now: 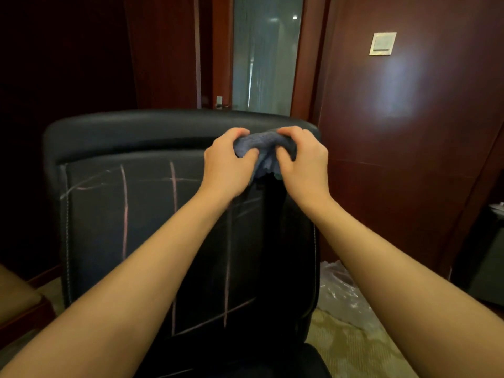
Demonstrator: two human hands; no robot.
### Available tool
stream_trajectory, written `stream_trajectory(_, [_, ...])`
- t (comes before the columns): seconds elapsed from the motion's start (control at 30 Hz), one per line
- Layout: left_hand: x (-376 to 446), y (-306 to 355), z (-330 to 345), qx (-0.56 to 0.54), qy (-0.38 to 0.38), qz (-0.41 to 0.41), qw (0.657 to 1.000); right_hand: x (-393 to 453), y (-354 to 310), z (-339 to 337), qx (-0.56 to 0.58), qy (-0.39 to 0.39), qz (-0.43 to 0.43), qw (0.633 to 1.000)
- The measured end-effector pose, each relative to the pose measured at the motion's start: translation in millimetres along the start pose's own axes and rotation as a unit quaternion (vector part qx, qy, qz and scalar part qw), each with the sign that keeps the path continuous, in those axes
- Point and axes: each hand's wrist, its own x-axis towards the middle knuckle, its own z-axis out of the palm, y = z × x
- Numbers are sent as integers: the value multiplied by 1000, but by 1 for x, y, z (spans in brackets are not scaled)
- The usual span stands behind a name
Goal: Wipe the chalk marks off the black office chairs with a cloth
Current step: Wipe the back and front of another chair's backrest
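Both hands are up at the top right of the backrest of the black leather office chair (pixel 114 222), bunching a small grey-blue terry cloth (pixel 262 148) between them: the left hand (pixel 229 162) has its fingers curled over the cloth's left end with the thumb tucked under, and the right hand (pixel 300 159) pinches the right end the same way, so neither hand is spread flat. The cloth sits at about 12 o'clock from the viewer, just in front of the padded headrest roll, and I cannot tell whether it touches the leather. By my reading the step in hand is gathering or refolding the cloth into a pad before a wiping stroke. The pink chalk lines (pixel 125 211) run as a rough grid of verticals and slanted crossbars over the panel, mostly at 9 to 10 o'clock from the hands and downward toward 6 o'clock, and they look largely unwiped, so the job seems near its start. The next move likely calls for pressing the wad flat on the panel and dragging it along a line with firm, even pressure. As for containers, a crumpled clear plastic bag (pixel 341 293) lies on the patterned carpet at 4 o'clock from the chair; its contents cannot be made out
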Motion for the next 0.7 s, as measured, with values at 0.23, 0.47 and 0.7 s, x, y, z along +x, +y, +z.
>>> stream_trajectory(0.23, [12, -8, -4, -267, -29, -66, 961, 4, -6, -8, 80, -8, 13, 997])
stream_trajectory(0.47, [13, -9, 2, 3, 68, 141, 988, 12, 6, -5, 38, -1, -19, 999])
stream_trajectory(0.7, [18, -26, 9, 333, -54, 171, 926, 3, 30, 17, -217, -123, -125, 960])
